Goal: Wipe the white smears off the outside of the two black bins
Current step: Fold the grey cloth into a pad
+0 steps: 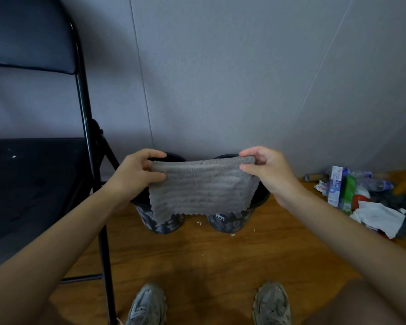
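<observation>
My shoes (148,306) are showing at the bottom edge, planted on the wooden floor (197,261), and my forearms are reaching out above them. I am holding the cloth (201,186) stretched flat between both hands: my left hand (140,171) is pinching its upper left corner between thumb and curled fingers, and my right hand (265,168) is pinching the upper right corner the same way. I am spreading it like this, I think, to find a clean face or to fold it before wiping (no wiping is under way yet).

The two bins (164,221) are standing side by side on the floor against the wall (220,78), directly behind the cloth, so most of them is being hidden from me. Only their rims and lower walls are showing, and pale marks are visible on those lower parts. The cloth is hanging in front of them, and I cannot tell whether it is touching them.

A folding chair (85,113) is standing just beside the left bin, which may be crowding that side. A litter pile (366,198) of cartons, bottles and paper is lying to the right, apart from the bins. White flecks (199,222) are dotting the floor between the bins.
</observation>
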`<state>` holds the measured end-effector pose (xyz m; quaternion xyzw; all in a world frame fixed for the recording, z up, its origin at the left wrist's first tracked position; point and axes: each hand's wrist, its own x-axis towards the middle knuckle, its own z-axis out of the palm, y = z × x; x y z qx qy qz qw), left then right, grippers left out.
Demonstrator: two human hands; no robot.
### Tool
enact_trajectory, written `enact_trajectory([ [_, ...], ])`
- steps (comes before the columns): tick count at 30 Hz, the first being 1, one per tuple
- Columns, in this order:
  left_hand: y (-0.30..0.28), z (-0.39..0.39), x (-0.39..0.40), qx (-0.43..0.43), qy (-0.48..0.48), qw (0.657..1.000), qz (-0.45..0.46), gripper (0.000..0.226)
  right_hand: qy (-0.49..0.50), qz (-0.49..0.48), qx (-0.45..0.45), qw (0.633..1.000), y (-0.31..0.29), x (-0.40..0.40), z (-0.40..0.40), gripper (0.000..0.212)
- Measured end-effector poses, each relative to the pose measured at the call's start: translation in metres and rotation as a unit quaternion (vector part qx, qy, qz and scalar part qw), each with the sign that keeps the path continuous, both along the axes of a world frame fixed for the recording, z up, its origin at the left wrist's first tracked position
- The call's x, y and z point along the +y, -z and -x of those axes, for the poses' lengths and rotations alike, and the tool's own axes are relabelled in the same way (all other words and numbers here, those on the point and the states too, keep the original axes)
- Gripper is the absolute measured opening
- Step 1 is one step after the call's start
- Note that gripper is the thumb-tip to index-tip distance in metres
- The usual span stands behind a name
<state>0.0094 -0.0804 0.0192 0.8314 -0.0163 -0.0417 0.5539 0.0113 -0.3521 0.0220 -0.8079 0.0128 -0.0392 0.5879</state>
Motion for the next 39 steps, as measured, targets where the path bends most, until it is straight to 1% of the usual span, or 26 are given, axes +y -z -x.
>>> enact_trajectory([
  [2, 0.002, -0.001, 0.0, -0.065, -0.001, 0.992, -0.108, 0.037, -0.002, 0.07, -0.023, 0.997, 0.004, -0.002, -0.004, 0.027],
  [3, 0.003, -0.001, -0.001, -0.098, -0.004, 0.983, -0.152, 0.035, -0.002, 0.107, -0.035, 0.994, 0.006, -0.003, -0.007, 0.027],
  [4, 0.003, 0.0, -0.002, -0.125, -0.008, 0.976, -0.177, 0.033, -0.001, 0.135, -0.042, 0.99, 0.008, -0.004, -0.008, 0.024],
  [6, 0.002, 0.0, -0.005, -0.166, -0.018, 0.967, -0.191, 0.029, 0.013, 0.148, -0.046, 0.988, 0.009, -0.007, -0.011, 0.023],
  [9, -0.002, -0.001, -0.005, -0.203, -0.034, 0.957, -0.202, 0.025, 0.037, 0.1, -0.037, 0.994, 0.006, -0.009, -0.012, 0.025],
  [11, -0.003, -0.002, -0.002, -0.209, -0.039, 0.957, -0.196, 0.023, 0.052, 0.059, -0.025, 0.997, 0.005, -0.009, -0.011, 0.027],
  [15, -0.003, -0.003, 0.005, -0.204, -0.053, 0.96, -0.184, 0.021, 0.056, 0.04, -0.018, 0.997, 0.009, -0.007, -0.012, 0.028],
  [19, -0.001, -0.003, 0.011, -0.2, -0.058, 0.961, -0.184, 0.015, 0.047, 0.046, -0.006, 0.998, 0.011, -0.008, -0.014, 0.01],
  [20, -0.001, -0.002, 0.011, -0.203, -0.059, 0.959, -0.187, 0.015, 0.046, 0.051, -0.007, 0.998, 0.012, -0.007, -0.014, 0.011],
  [22, -0.001, -0.001, 0.01, -0.211, -0.062, 0.956, -0.196, 0.014, 0.053, 0.074, -0.018, 0.996, 0.013, -0.007, -0.014, 0.025],
  [23, -0.001, -0.001, 0.009, -0.214, -0.065, 0.954, -0.202, 0.013, 0.057, 0.078, -0.025, 0.995, 0.013, -0.007, -0.014, 0.027],
  [25, -0.002, -0.001, 0.008, -0.207, -0.068, 0.954, -0.207, 0.013, 0.061, 0.059, -0.036, 0.996, 0.011, -0.007, -0.016, 0.025],
  [27, -0.002, -0.003, 0.009, -0.188, -0.061, 0.964, -0.179, 0.015, 0.056, 0.036, -0.032, 0.997, 0.008, -0.006, -0.015, 0.018],
  [30, -0.006, -0.003, 0.01, -0.159, -0.061, 0.98, -0.102, 0.02, 0.05, -0.006, -0.01, 0.999, 0.006, -0.007, -0.013, 0.019],
  [34, -0.011, -0.002, 0.01, -0.137, -0.081, 0.987, -0.007, 0.016, 0.056, -0.092, 0.036, 0.994, 0.002, -0.003, -0.008, 0.016],
  [36, -0.011, -0.003, 0.01, -0.135, -0.085, 0.987, 0.005, 0.015, 0.066, -0.105, 0.045, 0.991, 0.0, -0.001, -0.007, 0.015],
  [39, -0.01, -0.003, 0.008, -0.14, -0.087, 0.986, -0.015, 0.013, 0.091, -0.084, 0.04, 0.991, -0.001, 0.0, -0.006, 0.014],
])
